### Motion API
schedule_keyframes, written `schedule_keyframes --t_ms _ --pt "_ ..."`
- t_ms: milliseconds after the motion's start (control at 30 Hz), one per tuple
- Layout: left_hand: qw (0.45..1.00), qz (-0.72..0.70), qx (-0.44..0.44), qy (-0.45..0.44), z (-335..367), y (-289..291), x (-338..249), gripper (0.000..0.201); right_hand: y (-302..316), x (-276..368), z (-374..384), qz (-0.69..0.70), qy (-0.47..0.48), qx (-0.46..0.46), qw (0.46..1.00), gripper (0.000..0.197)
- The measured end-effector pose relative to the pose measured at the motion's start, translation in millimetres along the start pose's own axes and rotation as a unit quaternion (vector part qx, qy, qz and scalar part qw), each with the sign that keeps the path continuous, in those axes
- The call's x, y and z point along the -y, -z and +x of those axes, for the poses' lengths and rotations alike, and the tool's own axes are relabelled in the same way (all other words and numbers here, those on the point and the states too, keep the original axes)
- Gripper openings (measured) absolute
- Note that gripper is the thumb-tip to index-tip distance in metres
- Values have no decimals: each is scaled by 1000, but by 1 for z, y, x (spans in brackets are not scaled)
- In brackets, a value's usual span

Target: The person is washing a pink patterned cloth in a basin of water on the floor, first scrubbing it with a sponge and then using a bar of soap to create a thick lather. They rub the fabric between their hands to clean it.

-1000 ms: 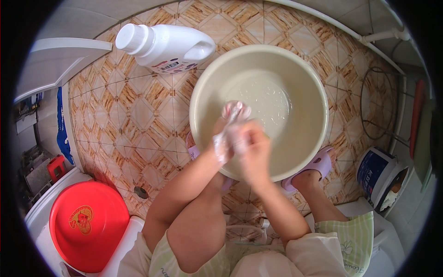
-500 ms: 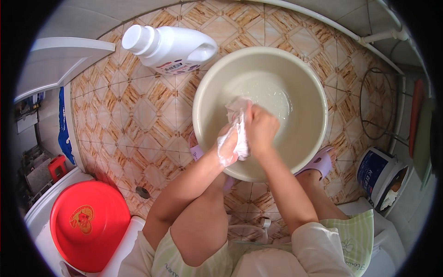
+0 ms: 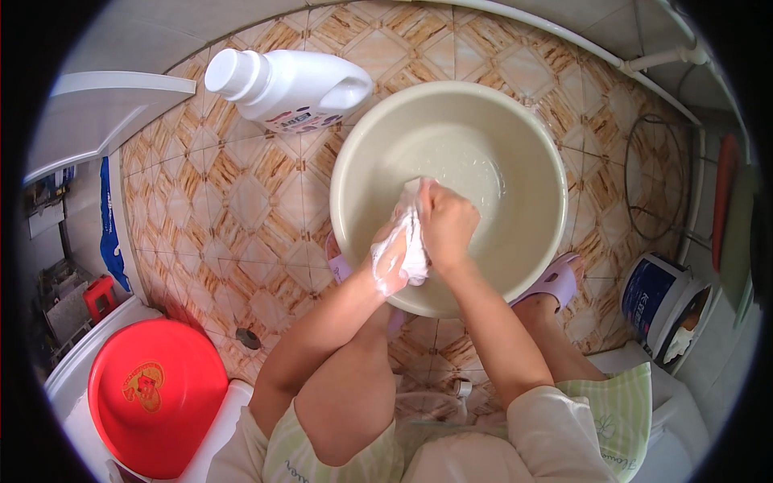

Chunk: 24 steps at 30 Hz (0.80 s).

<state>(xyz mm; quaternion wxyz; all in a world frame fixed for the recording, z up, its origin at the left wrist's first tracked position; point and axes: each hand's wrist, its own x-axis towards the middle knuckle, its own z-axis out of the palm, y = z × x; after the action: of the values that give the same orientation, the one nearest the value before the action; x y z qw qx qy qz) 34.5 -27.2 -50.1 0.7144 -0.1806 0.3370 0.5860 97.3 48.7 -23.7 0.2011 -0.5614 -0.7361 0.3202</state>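
Both hands over the near side of the beige basin point(image 3: 515, 121), which sits on the patterned tile floor point(image 3: 217, 217). Right hand point(image 3: 447, 225) is fisted around a small white cloth point(image 3: 412, 241), knuckles up, pressing it against the left hand point(image 3: 388, 259). Left hand is closed on the lower end of the same cloth, coated in white suds; cloth is bunched and squeezed between the two hands, just inside the basin's near rim. Shallow cloudy water in the basin bottom, far side of the hands. White detergent bottle point(image 3: 294, 88) lies on its side on the floor, just beside the basin's upper-left rim, cap pointing left. Lilac slipper point(image 3: 555, 280) visible at the basin's lower right, another partly hidden under the rim at lower left. Red round lid or basin point(image 3: 157, 398) on a white surface at lower left, well apart. Blue and white bucket point(image 3: 656, 298) at right near the wall. Person is squatting, knees bare, striped light-green shorts.
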Motion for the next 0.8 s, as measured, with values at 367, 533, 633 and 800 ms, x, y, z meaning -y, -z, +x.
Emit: schedule_keyframes --t_ms 367,533,633,800 --pt "987 -79 139 22 -1 0 -12 42 -7 30 -30 -27 108 -10 994 31" --pt "995 77 0 -62 -5 -4 -5 37 -7 0 -4 -12 10 34 999 32" --pt "998 57 -3 -12 -7 -7 -11 41 0 10 -17 -10 53 -3 999 32" --pt "980 -14 190 -52 9 17 1 34 -13 7 -22 14 130 -5 991 32"
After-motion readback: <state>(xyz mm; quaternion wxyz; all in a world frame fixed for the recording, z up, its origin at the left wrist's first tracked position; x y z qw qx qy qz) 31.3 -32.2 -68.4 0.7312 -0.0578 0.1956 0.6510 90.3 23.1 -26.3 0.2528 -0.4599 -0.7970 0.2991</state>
